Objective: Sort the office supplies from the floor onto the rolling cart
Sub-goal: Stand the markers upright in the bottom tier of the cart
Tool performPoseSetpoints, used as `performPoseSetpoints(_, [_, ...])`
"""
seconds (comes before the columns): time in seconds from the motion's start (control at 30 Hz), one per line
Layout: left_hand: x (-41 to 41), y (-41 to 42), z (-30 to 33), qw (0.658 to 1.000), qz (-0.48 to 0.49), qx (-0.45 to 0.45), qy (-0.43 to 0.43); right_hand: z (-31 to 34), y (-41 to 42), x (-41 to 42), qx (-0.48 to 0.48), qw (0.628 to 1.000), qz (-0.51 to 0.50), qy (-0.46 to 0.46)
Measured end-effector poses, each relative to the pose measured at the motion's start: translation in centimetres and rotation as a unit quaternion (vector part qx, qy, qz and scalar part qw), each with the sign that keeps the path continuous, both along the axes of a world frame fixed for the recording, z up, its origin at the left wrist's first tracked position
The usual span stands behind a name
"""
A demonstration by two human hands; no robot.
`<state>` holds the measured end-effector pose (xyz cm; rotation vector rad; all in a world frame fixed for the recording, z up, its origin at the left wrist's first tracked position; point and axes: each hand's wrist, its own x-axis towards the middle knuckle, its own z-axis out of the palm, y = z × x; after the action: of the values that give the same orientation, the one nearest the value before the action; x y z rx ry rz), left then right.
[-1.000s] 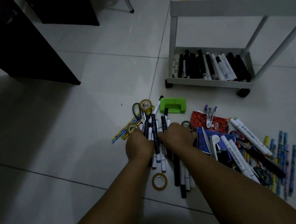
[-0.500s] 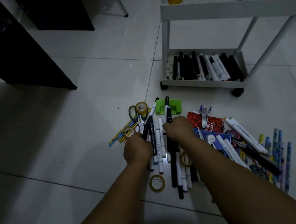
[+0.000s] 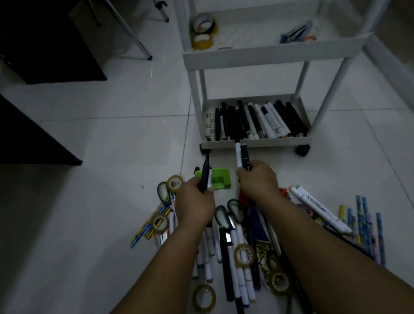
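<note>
Both hands lifted markers toward the cart's bottom edge.

Pale tiled floor, lower centre strewn with markers, tape rolls, scissors, patterned pencils, green hole punch, white rolling cart upper right, dark furniture upper left.

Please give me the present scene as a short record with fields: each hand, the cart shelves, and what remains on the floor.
left hand: grips a black marker
right hand: grips markers, one white and one black
cart bottom shelf: row of black and white markers
cart middle shelf: tape rolls at its left end, small items at its right
floor pile: markers, scissors, tape rolls, patterned pencils, green hole punch
</note>
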<state>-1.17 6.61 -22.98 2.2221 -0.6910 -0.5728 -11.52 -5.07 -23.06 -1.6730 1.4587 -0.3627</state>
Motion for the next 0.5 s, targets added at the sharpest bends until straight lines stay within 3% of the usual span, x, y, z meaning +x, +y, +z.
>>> performPoseSetpoints(0.23, [1.3,-8.5,1.7,0.998,-0.028,-0.048,0.037,0.9,-6.5,-0.7,-0.021,0.999,-0.032,0.039])
performPoseSetpoints(0.37, [2.0,-13.2,1.8,0.997,-0.029,-0.043,0.053,1.4,-11.1,-0.1,-0.049,0.998,-0.014,0.041])
performPoseSetpoints(0.5, [2.5,-17.2,1.7,0.999,-0.027,-0.024,0.032,1.4,-15.1,1.4,-0.015,0.997,0.001,0.078])
